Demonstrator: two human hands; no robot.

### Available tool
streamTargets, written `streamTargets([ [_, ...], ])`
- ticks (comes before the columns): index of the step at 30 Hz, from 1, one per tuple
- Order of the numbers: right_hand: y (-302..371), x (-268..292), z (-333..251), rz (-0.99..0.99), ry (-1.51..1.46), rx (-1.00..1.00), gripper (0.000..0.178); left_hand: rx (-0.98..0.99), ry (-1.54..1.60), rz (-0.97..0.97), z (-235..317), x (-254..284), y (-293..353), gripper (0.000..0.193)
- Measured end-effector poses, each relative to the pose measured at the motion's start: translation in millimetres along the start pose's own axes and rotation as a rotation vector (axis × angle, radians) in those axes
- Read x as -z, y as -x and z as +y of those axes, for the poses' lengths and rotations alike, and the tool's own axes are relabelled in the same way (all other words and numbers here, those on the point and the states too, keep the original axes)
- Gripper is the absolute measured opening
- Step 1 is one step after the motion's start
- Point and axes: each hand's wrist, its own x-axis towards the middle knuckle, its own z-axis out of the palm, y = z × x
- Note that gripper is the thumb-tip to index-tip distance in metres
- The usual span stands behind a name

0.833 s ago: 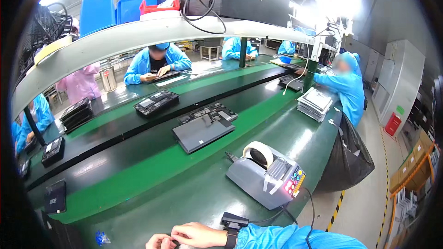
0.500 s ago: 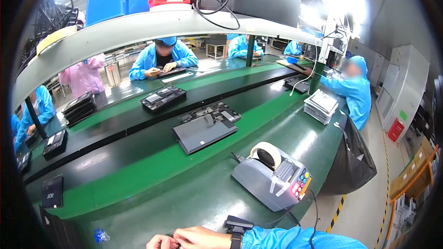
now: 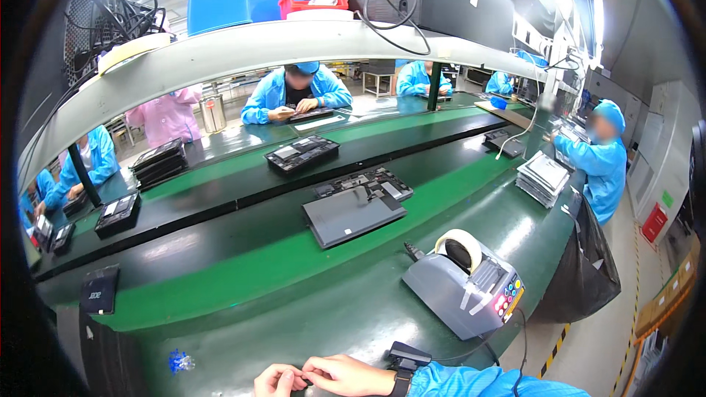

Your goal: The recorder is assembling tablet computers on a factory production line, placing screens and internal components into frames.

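At the bottom edge, my left hand point(image 3: 276, 381) and my right hand point(image 3: 351, 376) meet, fingertips bent and pinched together. A small dark bit shows between them, too small to name. My right wrist wears a black strap with a black box-shaped device point(image 3: 408, 355), below a blue sleeve point(image 3: 485, 381). Right of the hands, on the green bench point(image 3: 243, 338), stands a grey tape dispenser point(image 3: 448, 290) with a roll of pale tape point(image 3: 475, 250) and lit buttons. A small heap of blue bits point(image 3: 179, 361) lies to the left of my hands.
A grey laptop panel point(image 3: 353, 217) rests against an opened laptop base point(image 3: 393, 182) on the line. Other laptop bases point(image 3: 301, 154), a dark panel point(image 3: 100, 289) and stacked pale panels point(image 3: 543, 178) lie around. A shelf beam point(image 3: 279, 43) crosses above. Co-workers in blue sit beyond; one point(image 3: 603, 162) is at right.
The whole view has shifted, so the bench and its things sit further right. My hands stay together, with more of the left one showing. The co-worker at right has drawn an outstretched arm in.
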Motion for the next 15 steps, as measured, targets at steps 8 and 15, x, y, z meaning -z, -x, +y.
streamTargets([
  [8,-0.6,-0.9,0.4,-0.017,0.007,0.006,0.017,0.007,0.047,0.01,-5.7,0.9,0.8,0.018],
  [15,1.9,-4.9,1.6,0.091,0.011,-0.024,0.014,0.015,0.103,-0.041,-7.3,1.3,0.4,0.018],
])
